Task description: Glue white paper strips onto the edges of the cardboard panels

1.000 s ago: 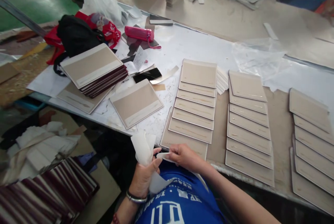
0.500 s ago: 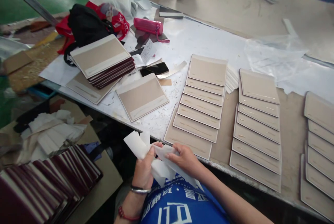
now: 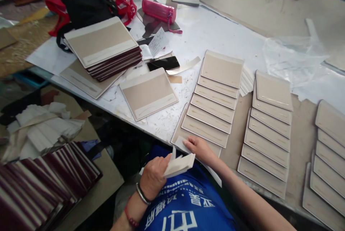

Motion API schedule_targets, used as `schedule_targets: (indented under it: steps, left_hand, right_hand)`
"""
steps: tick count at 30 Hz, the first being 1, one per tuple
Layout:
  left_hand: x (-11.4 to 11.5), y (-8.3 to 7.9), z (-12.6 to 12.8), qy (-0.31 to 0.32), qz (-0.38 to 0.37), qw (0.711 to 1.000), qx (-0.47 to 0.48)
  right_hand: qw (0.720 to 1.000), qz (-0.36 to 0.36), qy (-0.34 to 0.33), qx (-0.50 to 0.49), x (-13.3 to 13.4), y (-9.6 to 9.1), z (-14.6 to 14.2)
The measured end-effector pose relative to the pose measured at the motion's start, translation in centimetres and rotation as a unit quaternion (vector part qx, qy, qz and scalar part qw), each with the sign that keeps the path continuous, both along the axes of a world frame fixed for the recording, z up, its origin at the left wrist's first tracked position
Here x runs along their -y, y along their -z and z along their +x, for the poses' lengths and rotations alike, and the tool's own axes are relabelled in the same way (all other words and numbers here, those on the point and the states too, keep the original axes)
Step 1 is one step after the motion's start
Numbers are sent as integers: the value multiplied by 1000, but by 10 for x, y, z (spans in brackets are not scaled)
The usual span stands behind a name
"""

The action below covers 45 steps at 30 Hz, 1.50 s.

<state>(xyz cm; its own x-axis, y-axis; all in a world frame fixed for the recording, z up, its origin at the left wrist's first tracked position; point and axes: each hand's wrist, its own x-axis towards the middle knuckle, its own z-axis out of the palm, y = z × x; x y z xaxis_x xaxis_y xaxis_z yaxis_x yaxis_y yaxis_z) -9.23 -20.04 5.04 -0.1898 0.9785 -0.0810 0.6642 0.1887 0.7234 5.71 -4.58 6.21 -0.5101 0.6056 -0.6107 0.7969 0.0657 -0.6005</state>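
Note:
My left hand [image 3: 155, 175] is closed around a folded bundle of white paper strips [image 3: 181, 165], held above my blue apron [image 3: 185, 195]. My right hand [image 3: 201, 149] pinches a single white strip [image 3: 182, 144] at the table edge. One end of that strip lies over the lowest beige board [image 3: 215, 147] of the nearest column; its other end hangs past the edge below my wrist. Overlapping beige boards [image 3: 208, 121] run up from there, each showing a thin yellowish streak along its exposed edge.
Two more columns of overlapping boards [image 3: 269, 144] stand to the right. A single board [image 3: 148, 92], a phone [image 3: 163, 64], a stack of maroon-edged covers [image 3: 102, 44] and a pink case [image 3: 158, 11] lie left. Below the table are more maroon covers [image 3: 51, 184] and crumpled white strips [image 3: 48, 125].
My hands have come apart. The right drew one strip from the bundle and moved it right, onto the nearest board. The left kept the rest, and the view has shifted slightly.

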Motion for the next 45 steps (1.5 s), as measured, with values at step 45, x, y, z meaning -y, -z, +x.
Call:
schedule_targets:
  steps: [45]
  left_hand:
    - [-34, 31, -10, 178, -185, 955, -147]
  right_hand:
    - [968, 55, -12, 243, -7, -18, 82]
